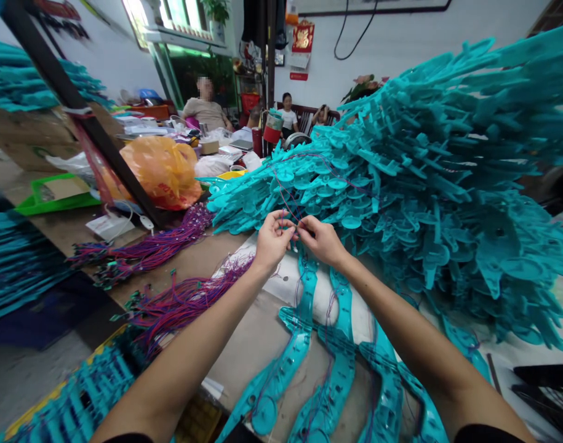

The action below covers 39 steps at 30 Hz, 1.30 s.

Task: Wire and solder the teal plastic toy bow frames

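Note:
My left hand (275, 239) and my right hand (319, 239) nearly meet above the far end of a teal plastic part (304, 289). Both pinch thin red and blue wires (287, 200), which loop up over the pile behind. What sits right at the fingertips is too small to make out. Several similar long, curved teal parts lie side by side below, with wires running along them, among them a second teal part (340, 363) on the right. Left of my left hand are bundles of red and purple wires (193, 301) with small green ends.
A tall heap of teal plastic parts (401, 147) fills the right side. Another wire bundle (170, 237), an orange plastic bag (154, 169) and a green tray (55, 194) lie to the left. A dark post (85, 117) slants across there. Several people sit at the back.

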Each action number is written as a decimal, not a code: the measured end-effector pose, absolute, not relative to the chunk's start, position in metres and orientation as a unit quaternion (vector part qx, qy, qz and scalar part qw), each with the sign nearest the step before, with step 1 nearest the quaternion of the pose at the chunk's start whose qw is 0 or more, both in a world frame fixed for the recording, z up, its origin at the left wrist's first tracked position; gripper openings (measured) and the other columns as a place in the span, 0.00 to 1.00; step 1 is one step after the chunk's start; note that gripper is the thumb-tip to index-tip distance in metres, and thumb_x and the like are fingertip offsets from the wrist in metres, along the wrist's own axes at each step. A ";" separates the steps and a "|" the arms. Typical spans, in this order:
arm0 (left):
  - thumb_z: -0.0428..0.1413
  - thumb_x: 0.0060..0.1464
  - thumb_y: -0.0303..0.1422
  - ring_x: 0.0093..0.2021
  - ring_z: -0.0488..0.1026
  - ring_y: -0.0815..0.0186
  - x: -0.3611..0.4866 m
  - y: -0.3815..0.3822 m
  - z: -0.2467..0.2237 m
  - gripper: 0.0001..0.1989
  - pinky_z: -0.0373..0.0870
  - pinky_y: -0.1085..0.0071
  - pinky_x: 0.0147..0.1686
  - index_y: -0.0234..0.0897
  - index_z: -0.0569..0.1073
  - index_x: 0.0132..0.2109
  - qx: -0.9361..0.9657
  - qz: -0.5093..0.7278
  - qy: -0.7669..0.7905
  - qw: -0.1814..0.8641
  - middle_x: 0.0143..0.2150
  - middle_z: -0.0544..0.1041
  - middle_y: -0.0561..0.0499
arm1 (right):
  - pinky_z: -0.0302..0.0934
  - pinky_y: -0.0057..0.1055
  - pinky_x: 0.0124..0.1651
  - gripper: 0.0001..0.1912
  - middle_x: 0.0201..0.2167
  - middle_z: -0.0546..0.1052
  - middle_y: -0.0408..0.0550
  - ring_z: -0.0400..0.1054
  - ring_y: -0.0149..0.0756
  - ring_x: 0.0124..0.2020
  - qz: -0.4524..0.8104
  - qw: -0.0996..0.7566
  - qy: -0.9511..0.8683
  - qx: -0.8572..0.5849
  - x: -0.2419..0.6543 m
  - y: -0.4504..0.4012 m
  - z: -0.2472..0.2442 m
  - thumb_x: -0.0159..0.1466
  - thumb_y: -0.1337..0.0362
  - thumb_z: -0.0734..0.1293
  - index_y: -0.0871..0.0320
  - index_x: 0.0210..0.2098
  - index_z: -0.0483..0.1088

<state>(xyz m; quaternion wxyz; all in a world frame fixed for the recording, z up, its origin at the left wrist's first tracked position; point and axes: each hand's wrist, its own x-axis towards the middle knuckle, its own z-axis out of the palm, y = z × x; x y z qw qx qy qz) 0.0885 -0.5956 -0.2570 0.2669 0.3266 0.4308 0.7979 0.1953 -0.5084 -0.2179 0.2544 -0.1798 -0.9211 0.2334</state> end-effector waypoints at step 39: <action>0.60 0.48 0.34 0.16 0.62 0.73 0.027 -0.657 -0.207 0.07 0.55 0.76 0.18 0.34 0.75 0.29 0.422 0.622 0.579 0.317 0.21 0.75 0.48 | 0.65 0.40 0.47 0.14 0.36 0.79 0.52 0.73 0.43 0.37 0.136 0.375 -0.857 -0.325 0.229 -0.470 -0.186 0.56 0.67 0.65 0.59 0.41 0.76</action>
